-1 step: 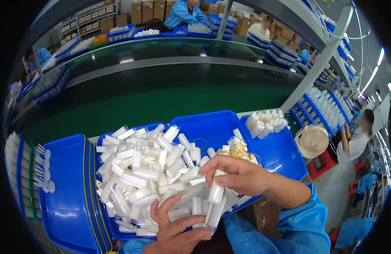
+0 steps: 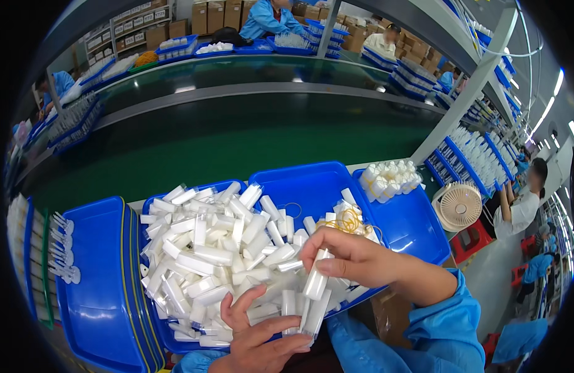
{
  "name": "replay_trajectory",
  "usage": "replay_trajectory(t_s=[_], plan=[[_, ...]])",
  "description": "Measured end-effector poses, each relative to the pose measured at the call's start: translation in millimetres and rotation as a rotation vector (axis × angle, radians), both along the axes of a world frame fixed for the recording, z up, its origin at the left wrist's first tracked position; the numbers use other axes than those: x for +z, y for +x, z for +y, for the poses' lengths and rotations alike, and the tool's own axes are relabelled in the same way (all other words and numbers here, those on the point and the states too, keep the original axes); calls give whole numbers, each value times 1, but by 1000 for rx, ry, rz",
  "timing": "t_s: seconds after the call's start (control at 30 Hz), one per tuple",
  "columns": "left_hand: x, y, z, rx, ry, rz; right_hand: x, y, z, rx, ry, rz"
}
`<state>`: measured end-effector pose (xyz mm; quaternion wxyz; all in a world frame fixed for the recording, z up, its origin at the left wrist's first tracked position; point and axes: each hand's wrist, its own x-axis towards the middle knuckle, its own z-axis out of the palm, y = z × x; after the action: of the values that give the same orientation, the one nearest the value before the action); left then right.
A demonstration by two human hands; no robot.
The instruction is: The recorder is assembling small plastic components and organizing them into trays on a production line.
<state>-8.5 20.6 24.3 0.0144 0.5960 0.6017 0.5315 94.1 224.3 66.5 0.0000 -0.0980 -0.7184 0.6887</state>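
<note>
Wide green conveyor belt [image 2: 225, 149] across the far side of my station. Nearer me, a stack of blue trays [image 2: 94, 280] at far L, then a heap tray [image 2: 169, 339], a mid. tray [image 2: 299, 180] and an R-hand tray [image 2: 417, 227]. Big loose heap of clear-wrapped white tubes [image 2: 200, 264] fills the heap tray and runs toward the mid. one. Beige fan [image 2: 459, 206] just beyond the R-hand tray.

Progress, judged from how things lie: one close-packed white cluster [image 2: 391, 181] sits at the far end of the R-hand tray; the heap, approx. everything else here, looks unsorted, so most is prob. left. The tubes in my hands aren't bunched.

My R hand [image 2: 349, 255], thumb against fingers, is clamped on one white tube [image 2: 317, 283], tilted, over the heap's near edge. My L hand [image 2: 262, 342] pinches the low end of a second tube [image 2: 318, 314] just below; a third tube [image 2: 289, 303] shows behind its index finger, can't tell if gripped. Smallest: thin yellow bands [image 2: 348, 219], mid. tray, R side.
</note>
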Motion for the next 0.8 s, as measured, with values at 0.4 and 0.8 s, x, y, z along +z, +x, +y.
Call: replay_trajectory(t_s=[0.4,0.8], plan=[[-10,6,0,-128,51,113,26,27,-13,326,537,-41],[-16,13,-5,-665,-261,-1221,15,38,-49,437,740,455]])
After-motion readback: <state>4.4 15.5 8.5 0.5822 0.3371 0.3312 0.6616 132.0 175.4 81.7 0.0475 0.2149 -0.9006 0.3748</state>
